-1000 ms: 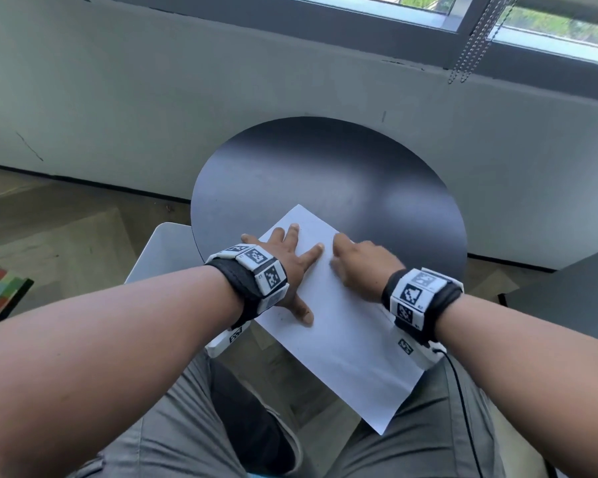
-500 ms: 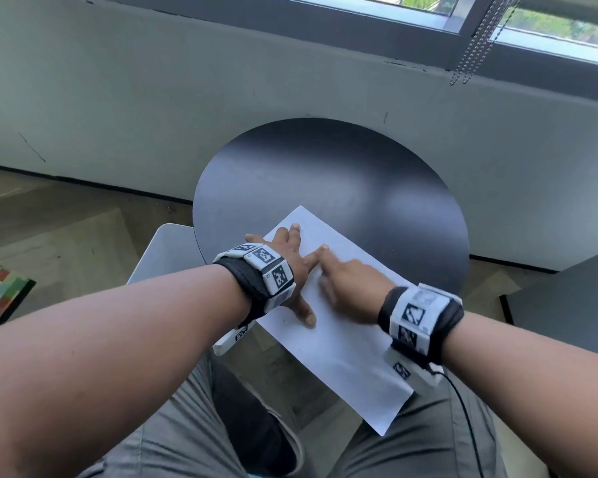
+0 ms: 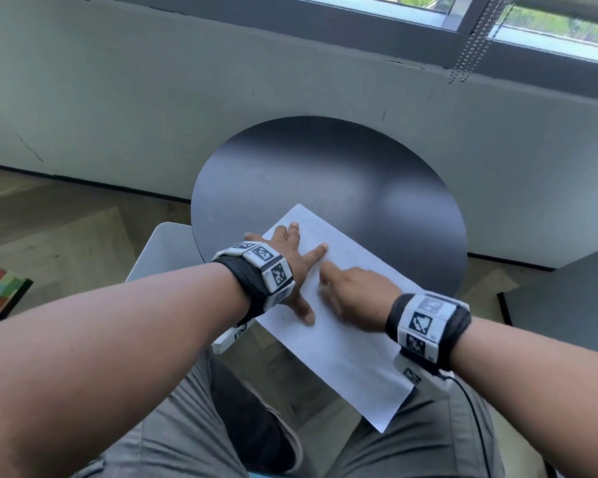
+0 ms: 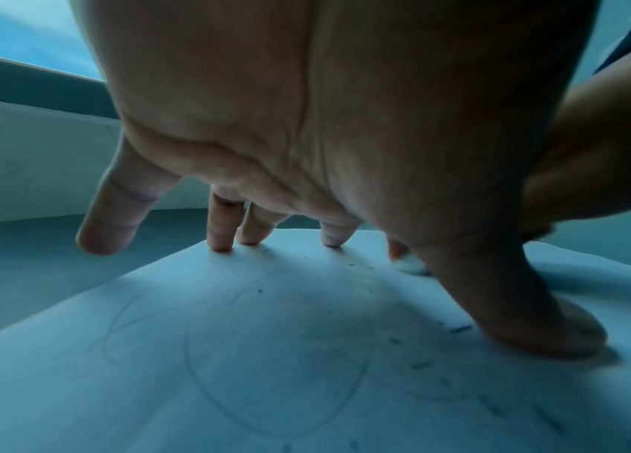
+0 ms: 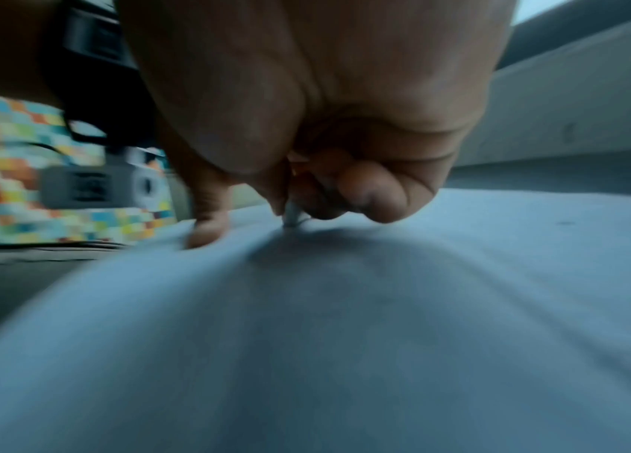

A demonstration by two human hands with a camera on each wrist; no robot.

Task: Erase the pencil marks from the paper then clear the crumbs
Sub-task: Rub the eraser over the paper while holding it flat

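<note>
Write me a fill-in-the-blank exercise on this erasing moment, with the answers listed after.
1. The white paper sheet lies partly on the ____ black table, its near corner hanging over the person's lap.
2. The left hand presses the sheet with its fingers spread ____.
3. The right hand pinches a small white ____ against the sheet.
4. Dark ____ and faint pencil lines lie on the sheet under the left hand.

Missing words: round; flat; eraser; crumbs
</note>
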